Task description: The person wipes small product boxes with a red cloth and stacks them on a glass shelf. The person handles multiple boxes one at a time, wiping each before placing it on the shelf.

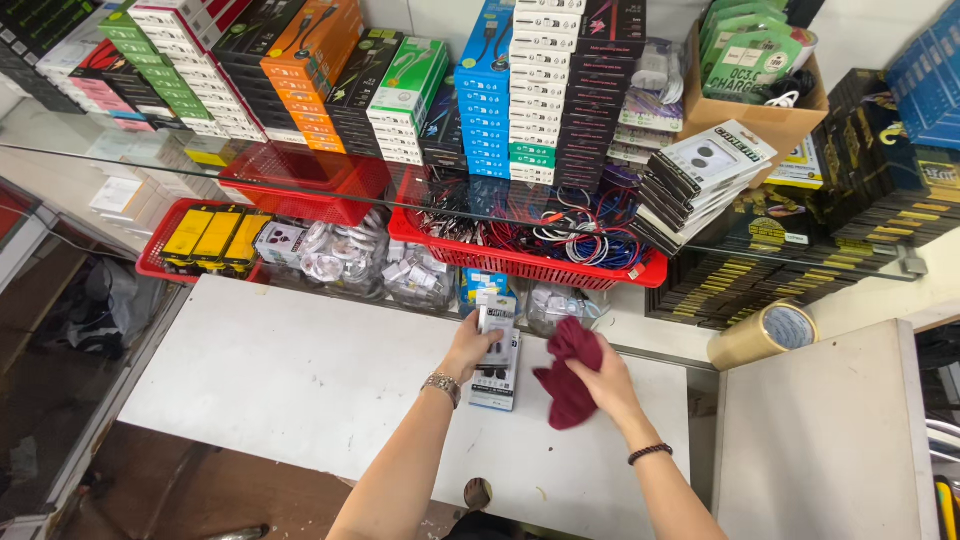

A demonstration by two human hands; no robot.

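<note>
My left hand (470, 345) grips a small stack of flat white and grey boxes (497, 350), standing them on the white counter (300, 370). A metal watch sits on that wrist. My right hand (600, 378) holds a dark red cloth (570, 372) just right of the boxes, the cloth hanging down onto the counter. A dark bead bracelet circles the right wrist.
A red basket (520, 262) full of coiled cables stands behind the counter under a glass shelf (200, 160) loaded with stacked coloured boxes. Another red tray (160, 262) with yellow packs is at left. A brown tape roll (765, 333) lies at right, beside a second white surface (820, 440).
</note>
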